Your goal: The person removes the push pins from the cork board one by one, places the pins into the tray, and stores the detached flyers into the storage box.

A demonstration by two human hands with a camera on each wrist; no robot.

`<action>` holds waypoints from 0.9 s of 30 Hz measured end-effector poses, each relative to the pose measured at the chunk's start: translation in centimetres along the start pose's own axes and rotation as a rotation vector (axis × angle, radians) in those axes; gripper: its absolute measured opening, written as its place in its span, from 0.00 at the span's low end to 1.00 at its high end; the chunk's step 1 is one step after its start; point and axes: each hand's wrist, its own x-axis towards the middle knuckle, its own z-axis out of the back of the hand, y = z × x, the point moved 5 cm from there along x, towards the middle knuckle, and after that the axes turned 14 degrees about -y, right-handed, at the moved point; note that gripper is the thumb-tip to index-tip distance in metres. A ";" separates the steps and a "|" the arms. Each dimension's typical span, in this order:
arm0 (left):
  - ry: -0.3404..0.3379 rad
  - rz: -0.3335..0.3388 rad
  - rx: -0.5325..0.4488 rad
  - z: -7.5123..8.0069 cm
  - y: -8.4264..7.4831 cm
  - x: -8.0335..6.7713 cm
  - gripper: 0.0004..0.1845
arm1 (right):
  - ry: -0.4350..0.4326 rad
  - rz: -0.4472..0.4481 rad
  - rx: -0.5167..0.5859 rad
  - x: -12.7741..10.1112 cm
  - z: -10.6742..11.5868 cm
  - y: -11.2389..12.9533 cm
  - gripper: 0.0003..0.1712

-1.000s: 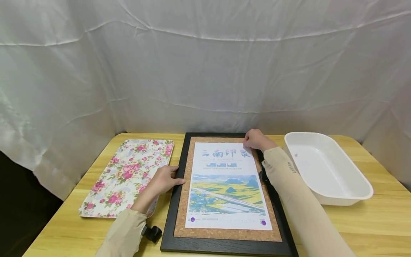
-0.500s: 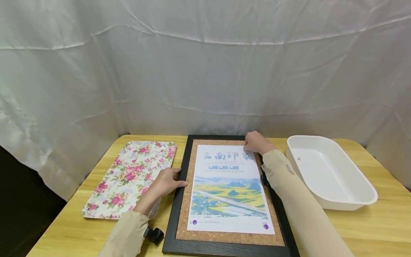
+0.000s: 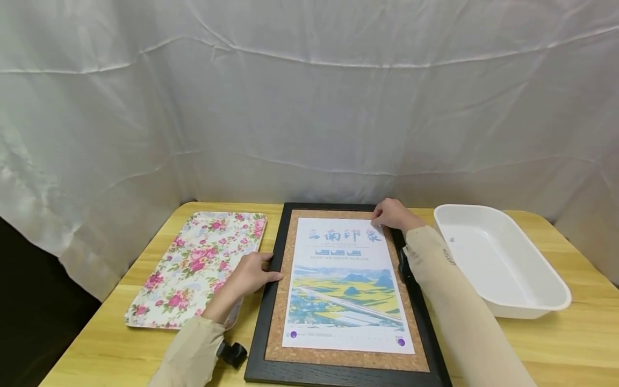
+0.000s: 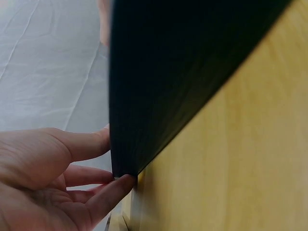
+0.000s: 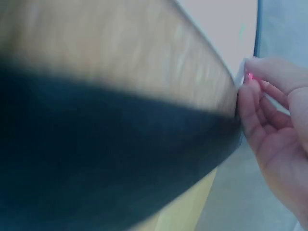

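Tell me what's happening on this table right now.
A person is working at a black-framed cork board lying flat on a wooden table. The left hand rests against the frame's left edge. The right hand pinches something small and pink at the top right corner of a printed poster that lies on the cork. A floral tray sits to the left and a white dish to the right.
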 end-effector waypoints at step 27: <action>-0.008 -0.004 -0.001 0.0 -0.1 -0.1 0.33 | 0.049 -0.071 0.045 0.0 0.1 -0.3 0.06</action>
